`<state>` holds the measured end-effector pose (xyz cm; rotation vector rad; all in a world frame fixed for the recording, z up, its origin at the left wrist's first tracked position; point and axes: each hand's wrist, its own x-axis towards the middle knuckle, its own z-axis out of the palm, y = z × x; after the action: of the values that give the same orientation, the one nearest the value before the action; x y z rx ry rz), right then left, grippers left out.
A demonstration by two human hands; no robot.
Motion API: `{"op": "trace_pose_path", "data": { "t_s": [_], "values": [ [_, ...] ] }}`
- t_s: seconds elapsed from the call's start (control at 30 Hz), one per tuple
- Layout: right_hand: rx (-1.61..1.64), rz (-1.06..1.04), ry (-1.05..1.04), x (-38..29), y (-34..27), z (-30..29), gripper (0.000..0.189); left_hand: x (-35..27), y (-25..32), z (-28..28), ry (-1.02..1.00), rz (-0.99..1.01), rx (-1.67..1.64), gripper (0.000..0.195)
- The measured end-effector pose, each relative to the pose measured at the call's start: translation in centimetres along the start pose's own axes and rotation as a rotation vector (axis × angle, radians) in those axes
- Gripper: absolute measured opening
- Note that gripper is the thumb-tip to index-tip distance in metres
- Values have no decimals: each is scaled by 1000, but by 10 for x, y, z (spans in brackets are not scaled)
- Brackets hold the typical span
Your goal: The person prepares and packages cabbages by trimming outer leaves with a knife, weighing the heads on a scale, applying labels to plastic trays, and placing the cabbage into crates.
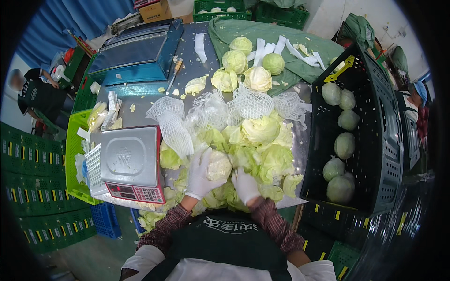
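My left hand, in a pale thin glove, is curled round the left and lower side of a pale cabbage head. On the cabbage's right is my right hand, gloved too, with its fingers bent; a thin dark blade seems to stick up from it, its handle hidden. Loose cabbage leaves lie around and beneath both hands. Beyond them are white foam net sleeves and a large leafy cabbage. Several trimmed cabbages sit farther back, some on a green cloth.
A digital scale stands at left, beside a lime green crate. Behind it are a blue wrapping machine and a wooden-handled knife. A black crate with several wrapped cabbages borders the right. People stand at far left and far right.
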<state>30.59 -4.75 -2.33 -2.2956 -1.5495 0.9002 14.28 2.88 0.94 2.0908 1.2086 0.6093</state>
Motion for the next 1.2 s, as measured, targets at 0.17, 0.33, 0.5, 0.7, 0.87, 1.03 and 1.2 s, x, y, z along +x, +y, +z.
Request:
{"op": "trace_pose_path", "data": {
  "t_s": [0.17, 0.33, 0.5, 0.7, 0.87, 1.03, 1.2],
  "values": [
    [-7, 65, -87, 44, 27, 24, 36, -11, -36, -13, 5, 60, -70, 107],
    [279, 20, -212, -4, 2, -23, 35, -48, -63, -24, 5, 16, -250, 114],
    [416, -262, 253, -13, -41, -20, 35, -56, -51, -16, 18, 49, -187, 116],
    [301, -376, 44, 30, -23, -32, 35, -56, -20, -20, 53, -46, -92, 121],
    [318, -438, -133, 42, -30, -16, 43, -66, -4, -11, 116, -243, 105, 114],
    [803, -518, 70, 88, 44, 8, 28, -35, 16, 6, 259, -66, 140, 86],
    [452, -597, -190, 28, -64, -21, 27, -58, 45, -9, 292, -278, 163, 83]
  ]
}}
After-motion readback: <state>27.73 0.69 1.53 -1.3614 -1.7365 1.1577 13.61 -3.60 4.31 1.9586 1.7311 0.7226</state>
